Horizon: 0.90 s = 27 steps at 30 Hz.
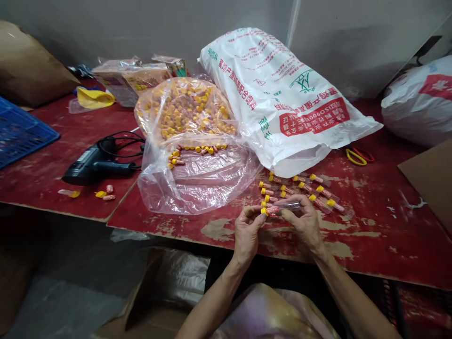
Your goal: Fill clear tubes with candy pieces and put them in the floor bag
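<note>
My left hand [246,231] pinches the yellow-capped end of a small vial [272,211] filled with pink-and-white bits. At the other end, the fingers of my right hand [306,225] are closed on a clear plastic sleeve [290,205], which lines up with the vial and seems to be partly over it. Both hands are just above the table's front edge. Behind them lie several more yellow-capped vials [310,190], many in clear sleeves that stick out past the vial ends. A large clear plastic bag [158,188] of such vials spreads out to the left.
A white woven sack [261,84] lies behind the vials, with yellow-and-red scissors [356,157] to its right. On the left are a dark heat gun [93,165] with its cord, a few loose vials and a blue crate [21,129]. A cardboard box [432,179] stands at right.
</note>
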Motion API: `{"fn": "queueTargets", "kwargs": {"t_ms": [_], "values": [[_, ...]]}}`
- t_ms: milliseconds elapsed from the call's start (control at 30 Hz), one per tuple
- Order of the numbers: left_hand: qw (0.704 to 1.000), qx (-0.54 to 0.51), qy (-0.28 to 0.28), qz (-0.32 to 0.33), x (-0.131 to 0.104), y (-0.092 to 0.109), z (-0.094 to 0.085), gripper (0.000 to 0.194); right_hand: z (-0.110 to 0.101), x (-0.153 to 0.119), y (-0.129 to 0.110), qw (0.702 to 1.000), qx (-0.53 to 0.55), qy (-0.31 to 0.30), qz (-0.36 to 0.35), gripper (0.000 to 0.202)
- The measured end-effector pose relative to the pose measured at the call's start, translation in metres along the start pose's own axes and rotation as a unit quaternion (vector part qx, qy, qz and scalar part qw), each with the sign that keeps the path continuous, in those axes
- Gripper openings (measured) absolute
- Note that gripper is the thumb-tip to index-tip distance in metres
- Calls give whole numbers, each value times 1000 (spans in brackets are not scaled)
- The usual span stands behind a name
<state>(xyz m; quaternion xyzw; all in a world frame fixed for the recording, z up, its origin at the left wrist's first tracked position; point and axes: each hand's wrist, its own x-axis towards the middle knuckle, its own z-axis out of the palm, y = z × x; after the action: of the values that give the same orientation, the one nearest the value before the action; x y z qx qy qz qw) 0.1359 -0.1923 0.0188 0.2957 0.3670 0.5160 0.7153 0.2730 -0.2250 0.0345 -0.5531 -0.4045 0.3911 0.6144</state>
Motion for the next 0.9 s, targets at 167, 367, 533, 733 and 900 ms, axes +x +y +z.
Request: {"fn": "queueTargets", "kwargs": {"t_ms": [167, 367, 533, 733, 900], "values": [[998, 66, 22, 2, -5, -4, -4, 19, 7, -7, 9, 995, -60, -85, 10, 21], [984, 175, 14, 28, -16, -6, -10, 27, 18, -17, 32, 961, -216, -56, -165, 15], [944, 318, -21, 91, 8, 14, -30, 23, 37, -13, 43, 892, -353, -58, -275, 19], [768, 555, 159, 276, 108, 68, -60, 20, 68, 4, 56, 771, -546, -32, -328, 17], [711, 620, 200, 264, 207, 99, -70, 20, 72, 6, 55, 767, -565, -13, -305, 20]]}}
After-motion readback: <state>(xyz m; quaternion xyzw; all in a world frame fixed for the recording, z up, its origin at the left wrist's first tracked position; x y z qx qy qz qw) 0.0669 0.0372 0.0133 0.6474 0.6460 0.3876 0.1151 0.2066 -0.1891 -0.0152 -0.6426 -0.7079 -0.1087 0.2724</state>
